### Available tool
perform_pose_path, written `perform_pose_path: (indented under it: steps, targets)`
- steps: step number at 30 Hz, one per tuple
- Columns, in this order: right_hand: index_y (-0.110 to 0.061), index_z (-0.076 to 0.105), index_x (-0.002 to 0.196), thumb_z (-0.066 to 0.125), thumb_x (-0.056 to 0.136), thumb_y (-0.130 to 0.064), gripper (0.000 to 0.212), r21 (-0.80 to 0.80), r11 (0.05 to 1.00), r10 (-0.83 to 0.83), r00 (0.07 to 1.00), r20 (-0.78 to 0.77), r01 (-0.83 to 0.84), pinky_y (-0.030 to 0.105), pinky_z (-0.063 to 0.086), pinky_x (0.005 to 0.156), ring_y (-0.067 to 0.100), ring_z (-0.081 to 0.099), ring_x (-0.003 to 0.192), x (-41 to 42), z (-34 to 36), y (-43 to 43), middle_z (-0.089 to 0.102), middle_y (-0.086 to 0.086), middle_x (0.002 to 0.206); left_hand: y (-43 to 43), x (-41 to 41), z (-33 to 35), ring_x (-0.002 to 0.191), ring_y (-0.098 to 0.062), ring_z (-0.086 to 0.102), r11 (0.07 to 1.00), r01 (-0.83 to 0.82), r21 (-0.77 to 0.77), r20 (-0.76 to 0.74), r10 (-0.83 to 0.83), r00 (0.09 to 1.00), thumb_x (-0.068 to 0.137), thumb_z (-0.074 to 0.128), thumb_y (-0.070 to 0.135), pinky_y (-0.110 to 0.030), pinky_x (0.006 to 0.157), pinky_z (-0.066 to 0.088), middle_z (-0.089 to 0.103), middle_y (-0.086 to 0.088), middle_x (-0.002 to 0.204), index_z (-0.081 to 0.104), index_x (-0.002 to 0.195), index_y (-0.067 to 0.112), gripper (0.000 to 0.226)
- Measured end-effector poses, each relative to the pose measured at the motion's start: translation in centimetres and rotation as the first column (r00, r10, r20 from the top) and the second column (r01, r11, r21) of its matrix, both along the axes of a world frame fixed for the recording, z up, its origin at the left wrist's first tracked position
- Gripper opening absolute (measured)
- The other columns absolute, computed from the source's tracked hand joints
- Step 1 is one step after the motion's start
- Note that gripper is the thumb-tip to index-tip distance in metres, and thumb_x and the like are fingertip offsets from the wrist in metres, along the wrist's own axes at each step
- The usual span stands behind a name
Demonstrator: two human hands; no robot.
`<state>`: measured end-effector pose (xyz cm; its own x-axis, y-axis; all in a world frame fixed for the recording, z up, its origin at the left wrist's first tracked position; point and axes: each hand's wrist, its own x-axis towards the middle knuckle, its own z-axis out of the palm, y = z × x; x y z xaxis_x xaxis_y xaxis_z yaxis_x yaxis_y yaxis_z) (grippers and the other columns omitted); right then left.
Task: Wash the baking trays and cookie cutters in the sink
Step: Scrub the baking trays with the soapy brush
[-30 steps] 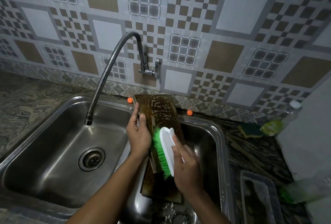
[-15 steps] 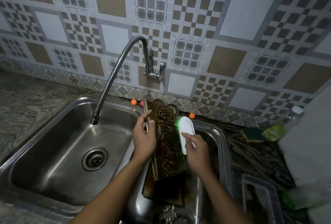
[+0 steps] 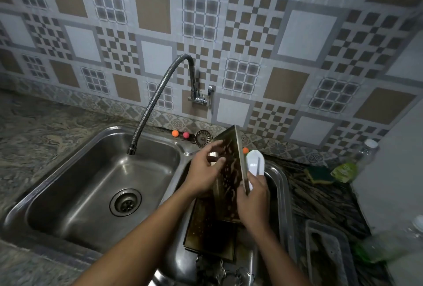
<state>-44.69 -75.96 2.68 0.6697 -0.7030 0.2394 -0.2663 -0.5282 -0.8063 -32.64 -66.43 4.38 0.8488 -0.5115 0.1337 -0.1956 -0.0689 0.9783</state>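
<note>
A wall [image 3: 306, 34] of patterned tiles is rising behind a mottled stone counter [image 3: 45, 130], and a steel double sink [image 3: 185, 151] is filling the middle of the frame. The left basin [image 3: 75, 194] is holding nothing but its drain, with the tap [image 3: 158, 98] hose hanging over it and no water visibly running.

The right basin [image 3: 275, 185] is holding all the work. One tray [image 3: 230, 166], dark and flecked with suds, is standing on edge at centre frame, and a second tray [image 3: 210, 233] is lying flat under it. At bottom centre some blurred metal shapes are showing, possibly the cutters [image 3: 219, 269].

The left hand [image 3: 203, 171] is bracing the tray's face with spread, fairly straight fingers, gripping nothing. The right hand [image 3: 251, 196] is wrapping round a white brush [image 3: 255, 163] on the far side of the tray, its thumb seeming to pinch the tray's rim as well.

The risk here is the tray slipping. It is soapy, balanced on one edge and only propped by flat fingers, so a hard scrub stroke could be tipping it over onto the second tray or the cutters. The right hand is doing two jobs at once, and loosening either could be dropping the brush.

On the counter at right, a sponge [image 3: 319, 174] and a bottle [image 3: 350, 164] are sitting near the wall. A clear tub [image 3: 327, 251] is sitting at lower right, its contents too blurred to tell.
</note>
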Motion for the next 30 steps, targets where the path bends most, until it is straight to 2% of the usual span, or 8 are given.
perform_pose_path:
  steps: [2, 6, 8, 13, 18, 24, 28, 30]
  targets:
    - [-0.005, 0.060, 0.129, 0.057, 0.092, -0.006, 0.037, 0.061, 0.998, -0.028, 0.999, 0.033, 0.026, -0.006, 0.031, 0.080, 0.006, 0.051, 0.107, -0.7, 0.6, -0.6, 0.053, 0.006, 0.131, 1.1, 0.2, -1.1, 0.105, -0.007, 0.062, 0.988, -0.075, 0.136, 0.044, 0.070, 0.997, 0.089, 0.069, 0.014, -0.027, 0.092, 0.055, 0.063, 0.003, 0.119, 0.059, 0.127, 0.029, 0.042]
    - [-0.008, 0.060, 0.131, 0.058, 0.094, -0.010, 0.038, 0.137, 0.988, -0.089, 0.988, 0.130, 0.071, 0.018, 0.038, 0.090, 0.016, 0.052, 0.118, -1.5, 1.9, -1.0, 0.055, 0.005, 0.130, 3.4, 0.0, -3.5, 0.108, -0.007, 0.063, 0.968, -0.084, 0.238, 0.049, 0.075, 0.996, 0.083, 0.072, 0.011, -0.040, 0.097, 0.053, 0.063, 0.006, 0.120, 0.065, 0.116, 0.034, 0.041]
    - [-0.014, 0.060, 0.131, 0.059, 0.094, -0.010, 0.038, 0.192, 0.979, -0.108, 0.979, 0.171, 0.075, 0.020, 0.041, 0.091, 0.013, 0.053, 0.115, -1.8, 2.6, -0.8, 0.056, 0.000, 0.128, 4.1, -0.5, -2.8, 0.104, -0.007, 0.065, 0.973, -0.067, 0.221, 0.017, 0.065, 0.998, 0.087, 0.070, 0.011, -0.040, 0.095, 0.055, 0.066, 0.006, 0.117, 0.066, 0.119, 0.029, 0.037]
    - [-0.014, 0.060, 0.120, 0.061, 0.092, -0.004, 0.030, 0.271, 0.959, -0.152, 0.952, 0.264, 0.078, -0.002, 0.038, 0.069, -0.004, 0.054, 0.092, -1.1, 3.7, 0.0, 0.053, -0.006, 0.118, 5.6, 0.4, -0.7, 0.105, -0.012, 0.066, 0.966, -0.079, 0.246, 0.061, 0.066, 0.996, 0.090, 0.065, 0.004, -0.033, 0.099, 0.051, 0.067, 0.003, 0.122, 0.066, 0.126, 0.018, 0.039]
    - [-0.029, 0.063, 0.108, 0.064, 0.089, -0.013, 0.025, 0.274, 0.956, -0.144, 0.983, 0.114, 0.108, 0.032, 0.051, 0.088, 0.017, 0.057, 0.105, -0.2, 0.8, 3.3, 0.055, 0.002, 0.120, 10.2, 1.1, -3.0, 0.114, -0.019, 0.063, 0.930, -0.061, 0.362, 0.021, 0.058, 0.998, 0.086, 0.069, 0.002, -0.024, 0.097, 0.047, 0.063, -0.001, 0.131, 0.061, 0.132, 0.014, 0.048]
    - [-0.027, 0.067, 0.101, 0.070, 0.083, -0.012, 0.023, 0.238, 0.971, -0.020, 1.000, -0.011, 0.022, 0.020, 0.042, 0.082, 0.016, 0.058, 0.096, 5.0, -2.1, 11.4, 0.056, 0.009, 0.112, 19.7, 6.0, -5.7, 0.100, -0.016, 0.066, 0.861, -0.126, 0.493, -0.026, 0.159, 0.987, 0.084, 0.071, 0.008, -0.024, 0.081, 0.051, 0.064, 0.005, 0.129, 0.063, 0.127, 0.028, 0.049]
    - [-0.021, 0.067, 0.110, 0.067, 0.085, -0.010, 0.027, 0.265, 0.964, 0.041, 0.997, -0.059, -0.024, 0.016, 0.037, 0.084, 0.013, 0.055, 0.097, 10.7, -3.9, 17.8, 0.057, 0.007, 0.112, 26.1, 11.3, -6.3, 0.119, -0.019, 0.059, 0.806, -0.110, 0.581, -0.002, 0.136, 0.991, 0.083, 0.073, 0.006, -0.028, 0.098, 0.048, 0.058, -0.003, 0.137, 0.058, 0.135, 0.022, 0.057]
    - [-0.021, 0.066, 0.115, 0.065, 0.088, -0.011, 0.029, 0.275, 0.959, 0.093, 0.991, -0.097, -0.063, 0.014, 0.036, 0.085, 0.010, 0.052, 0.097, 13.0, -5.2, 20.3, 0.057, 0.005, 0.112, 28.9, 13.4, -7.1, 0.115, -0.022, 0.061, 0.775, -0.081, 0.627, -0.043, 0.138, 0.990, 0.084, 0.073, 0.008, -0.032, 0.090, 0.054, 0.058, -0.006, 0.137, 0.054, 0.139, 0.024, 0.060]
